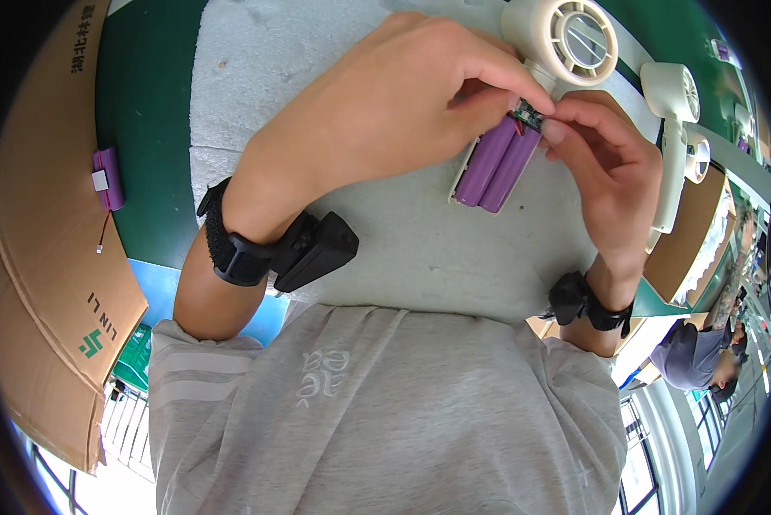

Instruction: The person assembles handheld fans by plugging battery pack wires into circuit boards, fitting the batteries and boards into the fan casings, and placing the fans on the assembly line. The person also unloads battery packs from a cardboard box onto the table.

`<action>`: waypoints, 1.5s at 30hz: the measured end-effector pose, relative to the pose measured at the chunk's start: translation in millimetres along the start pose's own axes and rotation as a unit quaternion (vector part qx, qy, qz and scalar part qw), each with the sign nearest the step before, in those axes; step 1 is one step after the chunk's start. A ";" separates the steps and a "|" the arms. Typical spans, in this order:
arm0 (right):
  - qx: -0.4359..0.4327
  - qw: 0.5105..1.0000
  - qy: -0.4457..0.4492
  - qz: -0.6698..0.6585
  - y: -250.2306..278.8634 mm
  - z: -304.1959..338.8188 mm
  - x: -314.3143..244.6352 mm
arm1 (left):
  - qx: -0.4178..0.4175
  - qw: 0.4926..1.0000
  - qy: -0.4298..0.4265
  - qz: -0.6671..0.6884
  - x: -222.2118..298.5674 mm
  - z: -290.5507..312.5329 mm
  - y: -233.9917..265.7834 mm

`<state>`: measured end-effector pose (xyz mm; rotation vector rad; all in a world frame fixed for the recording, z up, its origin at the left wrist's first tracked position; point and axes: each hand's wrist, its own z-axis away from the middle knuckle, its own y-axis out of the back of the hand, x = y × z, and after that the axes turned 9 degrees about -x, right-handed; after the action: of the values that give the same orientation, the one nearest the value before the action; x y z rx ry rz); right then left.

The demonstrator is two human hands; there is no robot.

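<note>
A cream handheld fan (531,34) lies face up with its handle shell (454,182) uncovered toward me. Two purple battery cells (493,167) lie side by side in the shell, and short red and dark wires run at their upper end. A small green circuit board (527,114) sits between the cells and the fan's neck. My left hand (403,94) reaches across from the left and pinches the board at its upper edge. From the right, my right hand (613,154) is closed with thumb and forefinger at the board's other side. Its remaining fingers curl in, partly hidden.
A white foam mat (385,232) covers the green table. At left, another purple battery pack (108,178) with a lead rests by a large cardboard box (51,257). More cream fans (673,94) lie at right, near an open carton (690,223). A person (695,356) sits beyond.
</note>
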<state>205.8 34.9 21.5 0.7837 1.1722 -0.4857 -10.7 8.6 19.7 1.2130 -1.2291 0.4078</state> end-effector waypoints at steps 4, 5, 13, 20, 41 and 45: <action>-0.012 0.992 -0.077 -0.098 7.1 1.7 5.9 | -0.030 0.976 0.100 0.193 -0.9 1.1 -3.8; -0.012 0.992 -0.078 -0.099 6.7 1.6 6.4 | -0.025 0.970 0.101 0.220 -3.6 1.9 -6.4; -0.050 0.987 -0.041 -0.144 6.0 1.2 13.3 | 0.048 0.969 -0.221 -0.101 -35.6 2.8 -15.0; -0.061 0.990 0.004 -0.124 4.5 1.2 15.5 | 0.016 0.961 -0.272 -0.047 -47.7 -0.5 -11.7; -0.072 0.992 0.018 -0.106 10.8 2.7 17.7 | -0.032 0.967 -0.201 0.152 -44.6 -4.1 -8.0; -0.066 0.980 0.070 -0.172 9.6 1.7 23.2 | -0.053 0.967 0.014 0.251 -18.8 2.1 -1.4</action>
<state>221.3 41.1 2.7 0.5066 1.4663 -0.6366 -17.4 12.8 2.4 0.7921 -1.5117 0.7178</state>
